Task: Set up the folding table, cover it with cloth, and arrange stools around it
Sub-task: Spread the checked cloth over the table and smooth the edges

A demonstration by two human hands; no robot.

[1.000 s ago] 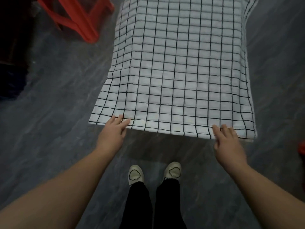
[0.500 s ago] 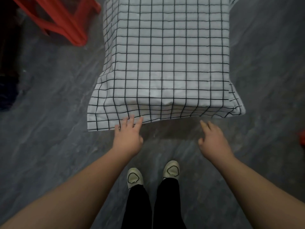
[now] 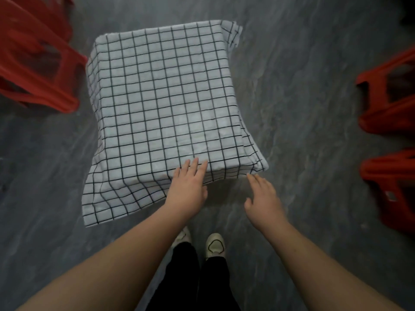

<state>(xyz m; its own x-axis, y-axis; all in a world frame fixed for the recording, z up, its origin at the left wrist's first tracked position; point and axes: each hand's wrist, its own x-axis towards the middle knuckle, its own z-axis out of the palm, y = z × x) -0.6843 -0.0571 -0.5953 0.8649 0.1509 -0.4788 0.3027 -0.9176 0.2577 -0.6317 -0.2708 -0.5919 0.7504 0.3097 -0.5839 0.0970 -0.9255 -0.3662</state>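
Observation:
A white cloth with a black grid (image 3: 161, 102) covers the folding table completely, hiding the table under it; its near left corner hangs lower than the rest. My left hand (image 3: 187, 187) lies flat with straight fingers on the cloth at the near edge. Just off the near right corner, my right hand (image 3: 265, 198) hovers with fingers spread, its fingertips at the cloth's hem, holding nothing. A red plastic stool (image 3: 33, 63) stands to the table's left. Two more red stools stand at the right, a farther stool (image 3: 390, 95) and a nearer stool (image 3: 393, 187).
The floor (image 3: 303, 86) is dark grey with a stone pattern, bare between the table and the stools. My feet in pale shoes (image 3: 214, 244) stand just short of the table's near edge.
Both hands let go of the cloth's near hem and moved right; the left now rests flat on the edge. The view pulled back, bringing the whole table and the right-hand stools into sight.

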